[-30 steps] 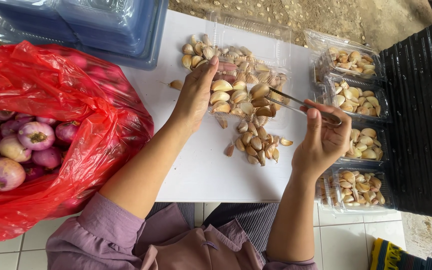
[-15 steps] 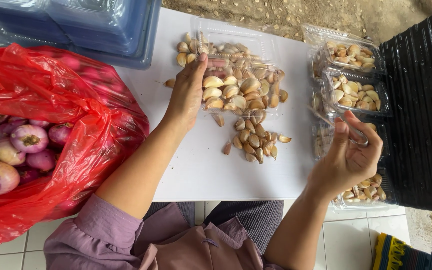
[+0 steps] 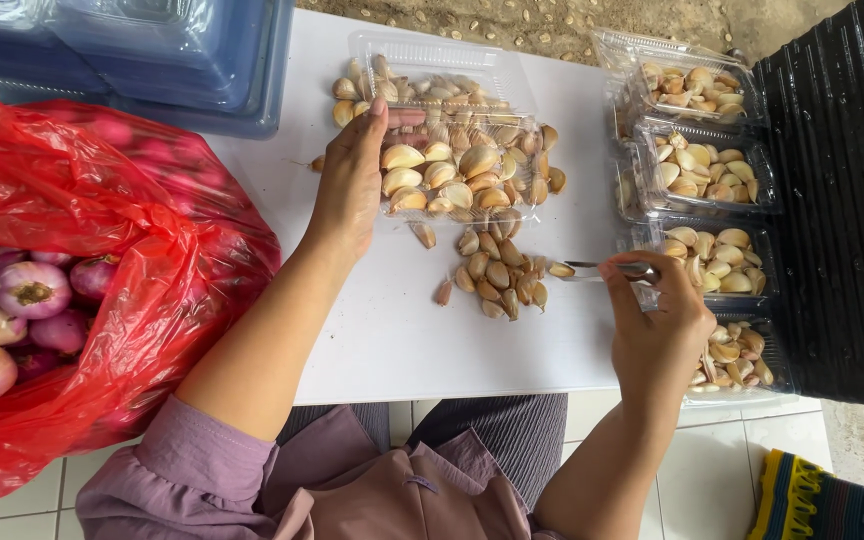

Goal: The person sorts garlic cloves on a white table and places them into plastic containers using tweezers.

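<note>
Garlic cloves [image 3: 497, 280], papery and teardrop-shaped, lie loose on the white table [image 3: 402, 340] just below the clear plastic tray [image 3: 462, 170] my left hand [image 3: 352, 185] steadies, fingers flat on its edge. My right hand [image 3: 657, 320], raised half a second ago, now pinches thin metal tongs [image 3: 602, 268] beside the pile.

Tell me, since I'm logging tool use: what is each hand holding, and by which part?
The right hand pinches a metal stapler by its rear end. The left hand holds nothing; it presses on the clear garlic tray.
</note>
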